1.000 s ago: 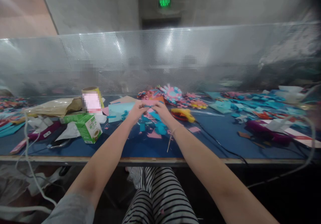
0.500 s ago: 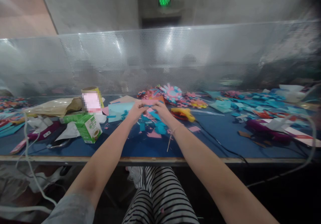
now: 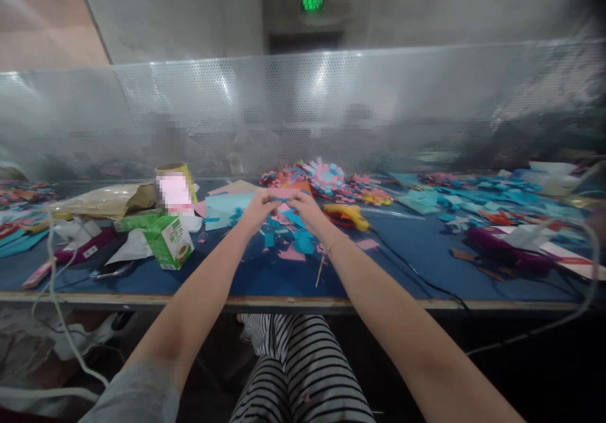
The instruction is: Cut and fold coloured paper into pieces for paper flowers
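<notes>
**Left hand [image 3: 258,211] and right hand [image 3: 306,211] are holding one pink paper piece [image 3: 285,192] between them**

Both hands are meeting above the blue table [image 3: 279,285], and the pink paper piece is sitting between them, at the fingertips. The grip is looking narrow on both sides: the fingers are pinching the piece near its two ends. Something blue is showing just under it; whether it is belonging to the same piece, one cannot tell.

Nearer to the person than the grip, blue and pink scraps [image 3: 303,243] are lying on the table. To the left of the grip, a light blue sheet [image 3: 221,213] is lying, and farther left a green box [image 3: 170,244] is standing. Behind the grip and a little to its right, a pink and blue paper flower [image 3: 326,175] is resting. To the right of the grip, a yellow glue gun [image 3: 348,214] is lying near the right hand, and its black cable [image 3: 411,268] is running toward the near table edge.
</notes>
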Available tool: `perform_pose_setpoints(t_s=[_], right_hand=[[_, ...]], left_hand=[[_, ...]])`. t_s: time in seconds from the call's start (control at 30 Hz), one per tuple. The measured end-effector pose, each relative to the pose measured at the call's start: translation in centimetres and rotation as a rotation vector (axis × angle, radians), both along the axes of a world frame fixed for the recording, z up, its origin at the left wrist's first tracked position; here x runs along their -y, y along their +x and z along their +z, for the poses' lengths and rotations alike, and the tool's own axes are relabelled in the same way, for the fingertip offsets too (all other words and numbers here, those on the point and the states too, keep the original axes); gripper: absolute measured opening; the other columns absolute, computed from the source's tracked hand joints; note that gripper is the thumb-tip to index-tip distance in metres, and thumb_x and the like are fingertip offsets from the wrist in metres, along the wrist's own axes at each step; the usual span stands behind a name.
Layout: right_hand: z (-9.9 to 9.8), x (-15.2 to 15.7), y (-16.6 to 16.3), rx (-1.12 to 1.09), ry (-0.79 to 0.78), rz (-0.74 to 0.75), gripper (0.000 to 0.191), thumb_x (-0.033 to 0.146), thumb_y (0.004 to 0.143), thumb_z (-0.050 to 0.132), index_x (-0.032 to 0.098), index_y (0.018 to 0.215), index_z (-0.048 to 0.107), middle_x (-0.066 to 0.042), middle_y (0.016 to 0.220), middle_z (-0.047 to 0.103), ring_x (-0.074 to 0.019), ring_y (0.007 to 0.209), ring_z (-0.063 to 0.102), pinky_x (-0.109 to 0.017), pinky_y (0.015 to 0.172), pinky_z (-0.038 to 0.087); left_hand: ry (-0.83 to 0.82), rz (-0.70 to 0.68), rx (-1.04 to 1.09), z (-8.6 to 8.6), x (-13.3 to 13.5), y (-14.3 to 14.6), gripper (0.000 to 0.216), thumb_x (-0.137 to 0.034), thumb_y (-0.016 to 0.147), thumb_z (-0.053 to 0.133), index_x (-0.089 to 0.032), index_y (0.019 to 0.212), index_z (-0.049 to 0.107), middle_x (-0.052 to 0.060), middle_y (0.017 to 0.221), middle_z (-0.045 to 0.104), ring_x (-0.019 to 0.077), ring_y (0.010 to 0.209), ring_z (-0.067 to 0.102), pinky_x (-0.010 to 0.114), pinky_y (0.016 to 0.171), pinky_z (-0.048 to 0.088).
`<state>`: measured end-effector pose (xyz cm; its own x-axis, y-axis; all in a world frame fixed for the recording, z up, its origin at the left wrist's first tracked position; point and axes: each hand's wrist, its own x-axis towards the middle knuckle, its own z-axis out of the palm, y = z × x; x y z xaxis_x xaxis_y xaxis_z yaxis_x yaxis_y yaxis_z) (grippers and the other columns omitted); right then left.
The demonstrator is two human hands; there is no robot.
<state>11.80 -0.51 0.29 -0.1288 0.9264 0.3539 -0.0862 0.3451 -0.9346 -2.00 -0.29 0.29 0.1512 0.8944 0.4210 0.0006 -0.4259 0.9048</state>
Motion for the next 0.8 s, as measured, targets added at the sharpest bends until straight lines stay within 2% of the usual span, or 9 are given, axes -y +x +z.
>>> perform_pose_setpoints(t_s=[0.27,0.47,0.8], right_hand=[[-0.30,-0.36,0.15,-0.004,-0.042,0.025,0.027,0.023,0.051,0.055,0.019,0.076,0.048,0.002,0.075,0.051,-0.0101,0.067,0.046,-0.024,0.058,0.038],[-0.50,-0.49,0.11,-0.012,-0.024,0.022,0.021,0.026,0.052,0.059,0.018,0.066,0.046,0.003,0.062,0.048,-0.0092,0.059,0.047,-0.025,0.057,0.040],[-0.15,-0.20,0.45,0.106,0.119,-0.133,0.018,0.030,0.058,0.057,0.017,0.060,0.045,0.003,0.054,0.047,-0.0093,0.053,0.046,-0.026,0.056,0.041]], left_hand=[[-0.063,0.034,0.072,0.07,-0.03,0.02,0.018,-0.024,0.057,0.064,-0.015,0.070,0.057,-0.006,0.048,0.046,0.0057,0.043,0.042,0.021,0.045,0.032],[-0.096,0.062,0.076,0.19,0.06,-0.04,0.017,-0.024,0.056,0.065,-0.015,0.067,0.057,-0.006,0.046,0.045,0.0056,0.042,0.042,0.020,0.043,0.030],[-0.111,0.063,0.077,0.24,0.01,-0.05,0.020,-0.026,0.055,0.065,-0.015,0.069,0.056,-0.006,0.046,0.045,0.0056,0.042,0.042,0.020,0.042,0.030]])
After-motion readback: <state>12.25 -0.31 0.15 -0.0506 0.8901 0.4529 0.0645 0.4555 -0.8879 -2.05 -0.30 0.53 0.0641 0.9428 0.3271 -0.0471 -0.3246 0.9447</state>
